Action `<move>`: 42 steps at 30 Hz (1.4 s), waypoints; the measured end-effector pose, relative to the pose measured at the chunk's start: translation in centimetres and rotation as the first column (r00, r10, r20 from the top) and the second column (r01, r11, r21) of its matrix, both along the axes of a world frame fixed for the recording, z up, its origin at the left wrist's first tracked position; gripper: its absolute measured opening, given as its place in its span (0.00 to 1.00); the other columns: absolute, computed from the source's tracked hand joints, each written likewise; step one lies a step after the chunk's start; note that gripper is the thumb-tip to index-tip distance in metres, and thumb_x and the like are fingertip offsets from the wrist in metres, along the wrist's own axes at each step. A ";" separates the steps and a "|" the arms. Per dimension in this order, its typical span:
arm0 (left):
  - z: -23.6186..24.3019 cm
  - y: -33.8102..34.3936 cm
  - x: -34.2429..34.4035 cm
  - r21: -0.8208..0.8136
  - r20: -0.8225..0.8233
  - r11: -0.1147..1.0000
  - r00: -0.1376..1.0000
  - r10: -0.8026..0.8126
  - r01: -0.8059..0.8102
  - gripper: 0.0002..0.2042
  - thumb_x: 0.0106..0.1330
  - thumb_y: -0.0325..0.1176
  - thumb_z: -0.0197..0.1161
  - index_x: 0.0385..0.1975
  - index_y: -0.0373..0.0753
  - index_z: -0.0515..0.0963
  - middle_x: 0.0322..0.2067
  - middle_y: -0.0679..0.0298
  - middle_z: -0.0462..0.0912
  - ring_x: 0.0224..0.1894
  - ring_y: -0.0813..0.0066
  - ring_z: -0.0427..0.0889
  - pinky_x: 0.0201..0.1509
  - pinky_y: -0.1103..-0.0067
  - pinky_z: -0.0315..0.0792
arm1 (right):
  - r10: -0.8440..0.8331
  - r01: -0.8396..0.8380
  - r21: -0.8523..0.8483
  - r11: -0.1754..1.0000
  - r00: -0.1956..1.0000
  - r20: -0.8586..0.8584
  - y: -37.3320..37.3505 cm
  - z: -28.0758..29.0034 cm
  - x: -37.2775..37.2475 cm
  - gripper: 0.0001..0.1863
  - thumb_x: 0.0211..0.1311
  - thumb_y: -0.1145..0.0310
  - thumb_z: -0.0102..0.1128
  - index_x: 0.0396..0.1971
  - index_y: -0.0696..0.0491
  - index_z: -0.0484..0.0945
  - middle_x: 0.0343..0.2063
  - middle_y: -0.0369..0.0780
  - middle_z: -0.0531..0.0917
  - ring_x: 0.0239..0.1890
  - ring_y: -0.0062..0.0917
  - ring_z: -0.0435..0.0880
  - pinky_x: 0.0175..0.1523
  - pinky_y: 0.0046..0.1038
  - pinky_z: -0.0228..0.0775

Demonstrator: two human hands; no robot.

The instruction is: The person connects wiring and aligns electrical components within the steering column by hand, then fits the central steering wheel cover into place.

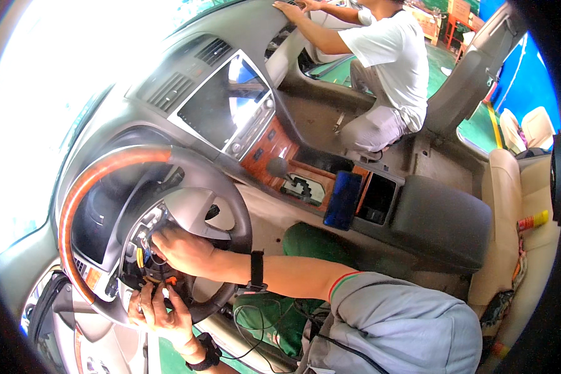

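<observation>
"Where's the action?"
"In the open middle of the steering wheel (190, 207), left in the scene, with yellow wires (139, 257) showing! The right hand (184, 249) curls in on the far side, fingertips hidden; I can't tell its grip."
"And the left hand (163, 313)?"
"Near side, fingers bent, slightly parted, close to an orange plug (171, 281); any hold is unclear."
"How will it handle?"
"Wheel stiff, best steadied by its rim; wires light, bendy, probably fragile, so pinch plugs, not strands!"
</observation>
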State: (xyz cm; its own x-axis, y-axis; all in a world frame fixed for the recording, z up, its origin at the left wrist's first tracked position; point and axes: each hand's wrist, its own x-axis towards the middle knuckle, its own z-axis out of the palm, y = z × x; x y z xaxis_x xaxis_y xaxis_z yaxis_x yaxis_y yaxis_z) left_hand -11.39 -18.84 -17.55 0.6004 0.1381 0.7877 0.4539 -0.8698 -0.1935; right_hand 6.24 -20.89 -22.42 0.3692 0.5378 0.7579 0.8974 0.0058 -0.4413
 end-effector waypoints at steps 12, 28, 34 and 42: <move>-0.3 -0.1 0.3 -0.009 0.017 1.000 1.000 0.004 -0.004 0.07 0.59 0.33 0.73 0.37 0.44 0.87 0.47 0.69 0.85 0.57 0.61 0.73 0.65 0.61 0.64 | 0.106 -0.103 0.066 0.992 0.993 -0.045 -1.0 0.2 0.5 0.13 0.63 0.69 0.63 0.44 0.56 0.73 0.32 0.45 0.78 0.33 0.40 0.84 0.37 0.39 0.78; 0.8 -0.7 0.5 -0.061 0.097 0.998 0.995 -0.001 0.007 0.12 0.48 0.34 0.75 0.35 0.50 0.88 0.47 0.77 0.85 0.54 0.70 0.77 0.62 0.68 0.65 | 0.062 -0.056 0.102 0.993 0.997 -0.055 -2.0 1.8 1.1 0.12 0.59 0.72 0.69 0.41 0.54 0.76 0.30 0.46 0.82 0.33 0.44 0.83 0.40 0.44 0.75; 0.6 -0.7 0.4 -0.088 0.105 0.996 0.994 0.011 -0.002 0.12 0.47 0.35 0.75 0.34 0.50 0.89 0.48 0.78 0.85 0.55 0.72 0.78 0.62 0.69 0.63 | 0.041 -0.029 0.107 0.994 0.993 -0.111 -1.1 1.1 1.0 0.12 0.59 0.71 0.69 0.42 0.52 0.78 0.31 0.46 0.84 0.33 0.47 0.85 0.37 0.43 0.77; 0.4 -0.7 0.4 -0.089 0.117 0.996 0.993 0.003 0.008 0.12 0.46 0.35 0.75 0.34 0.50 0.89 0.48 0.78 0.85 0.55 0.73 0.78 0.63 0.69 0.63 | 0.012 -0.007 0.066 0.998 0.996 -0.083 -1.3 1.0 1.0 0.13 0.60 0.69 0.70 0.44 0.52 0.79 0.30 0.44 0.85 0.31 0.45 0.86 0.36 0.42 0.79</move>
State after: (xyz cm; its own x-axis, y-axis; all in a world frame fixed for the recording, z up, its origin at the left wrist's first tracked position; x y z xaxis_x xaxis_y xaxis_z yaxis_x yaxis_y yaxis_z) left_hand -11.04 -19.55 -17.16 0.5052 0.2092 0.8373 0.4665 -0.8824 -0.0610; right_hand 7.19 -22.18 -21.46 0.4275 0.4917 0.7586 0.8573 0.0457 -0.5128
